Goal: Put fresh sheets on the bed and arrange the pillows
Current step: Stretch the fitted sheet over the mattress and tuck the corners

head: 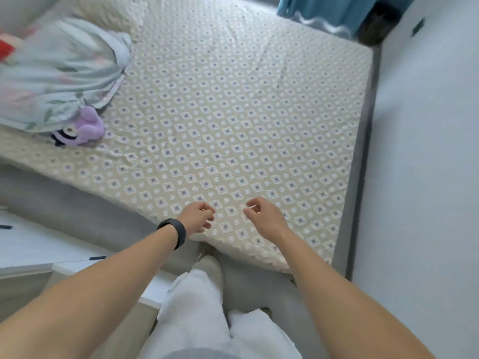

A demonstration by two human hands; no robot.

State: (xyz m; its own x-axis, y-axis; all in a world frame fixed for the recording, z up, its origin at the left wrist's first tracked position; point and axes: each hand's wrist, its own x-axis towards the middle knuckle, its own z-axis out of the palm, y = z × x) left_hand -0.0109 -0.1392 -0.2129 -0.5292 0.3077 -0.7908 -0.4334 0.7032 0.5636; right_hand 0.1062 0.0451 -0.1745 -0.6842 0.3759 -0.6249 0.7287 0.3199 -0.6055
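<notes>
A beige sheet (233, 120) with a diamond pattern covers the bed, lying fairly flat with light wrinkles. My left hand (199, 216) hovers over the sheet's near corner with its fingers loosely curled and holding nothing. My right hand (261, 216) hangs beside it, a short gap apart, fingers also loosely curled and empty. A pale green floral quilt (59, 73) is bunched at the far left of the bed. A pillow in the same beige pattern (103, 14) lies behind it at the head end.
A purple plush toy (83, 128) lies by the quilt. A grey bed frame (363, 164) edges the mattress against the white wall on the right. Blue curtains (324, 9) hang at the far end. A white cabinet (39, 244) stands at my left, by my legs.
</notes>
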